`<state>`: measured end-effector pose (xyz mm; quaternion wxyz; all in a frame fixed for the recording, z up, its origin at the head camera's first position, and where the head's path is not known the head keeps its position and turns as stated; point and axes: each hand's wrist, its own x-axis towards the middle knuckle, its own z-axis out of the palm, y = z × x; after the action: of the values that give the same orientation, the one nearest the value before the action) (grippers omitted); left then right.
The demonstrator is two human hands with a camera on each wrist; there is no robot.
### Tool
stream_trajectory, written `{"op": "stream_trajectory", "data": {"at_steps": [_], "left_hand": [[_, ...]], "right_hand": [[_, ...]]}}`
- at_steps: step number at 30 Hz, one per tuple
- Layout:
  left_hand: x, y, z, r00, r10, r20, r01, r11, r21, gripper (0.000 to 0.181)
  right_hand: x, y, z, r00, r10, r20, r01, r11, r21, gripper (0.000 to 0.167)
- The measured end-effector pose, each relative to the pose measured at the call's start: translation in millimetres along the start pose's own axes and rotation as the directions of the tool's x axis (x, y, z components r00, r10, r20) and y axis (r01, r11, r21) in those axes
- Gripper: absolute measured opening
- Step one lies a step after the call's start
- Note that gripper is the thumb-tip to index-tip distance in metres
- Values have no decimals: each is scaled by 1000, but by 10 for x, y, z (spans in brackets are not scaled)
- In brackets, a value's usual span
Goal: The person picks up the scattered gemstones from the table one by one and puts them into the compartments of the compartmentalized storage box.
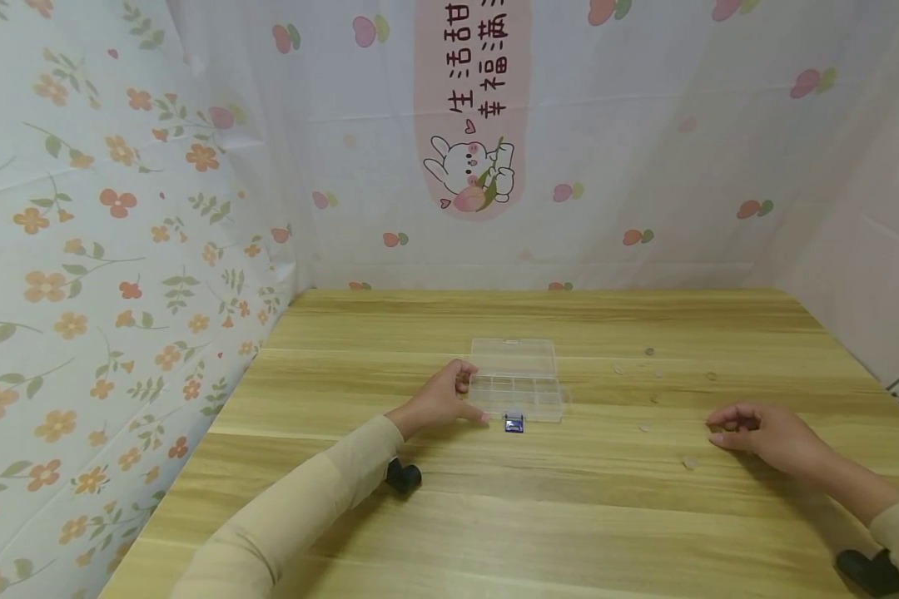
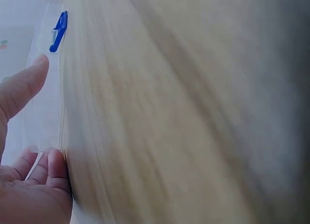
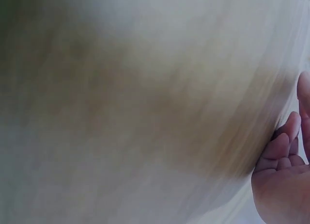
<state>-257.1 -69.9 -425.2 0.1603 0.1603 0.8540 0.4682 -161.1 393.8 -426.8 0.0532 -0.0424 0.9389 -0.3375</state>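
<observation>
Head view: a clear compartment box (image 1: 524, 401) lies mid-surface (image 1: 539, 516), lid (image 1: 511, 356) opened to the far side, blue clasp (image 1: 514, 423) at its near edge. Left hand (image 1: 444, 398) holds its left end, fingers bent, thumb extended. Right hand (image 1: 775, 437), well apart at right, has loosely bent fingers, holding nothing visible. Small pieces (image 1: 689, 463) lie scattered between.

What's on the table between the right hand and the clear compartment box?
Several small flat pieces, too small to identify, lie scattered on the wood-grain table between right hand and clear compartment box. Head view shows it.
</observation>
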Motion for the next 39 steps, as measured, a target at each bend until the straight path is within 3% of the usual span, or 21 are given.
{"op": "stream_trajectory", "data": {"at_steps": [14, 30, 39], "left_hand": [[6, -18, 17, 1000, 12, -3, -12, 1000, -25, 73], [7, -16, 16, 1000, 10, -5, -10, 1000, -19, 76], [40, -45, 18, 1000, 18, 2, -18, 999, -28, 75]], "right_hand": [[81, -55, 5, 1000, -2, 6, 1, 999, 50, 42], [260, -470, 169, 999, -37, 1, 36, 986, 163, 42], [403, -760, 306, 998, -69, 7, 65, 962, 264, 44]]}}
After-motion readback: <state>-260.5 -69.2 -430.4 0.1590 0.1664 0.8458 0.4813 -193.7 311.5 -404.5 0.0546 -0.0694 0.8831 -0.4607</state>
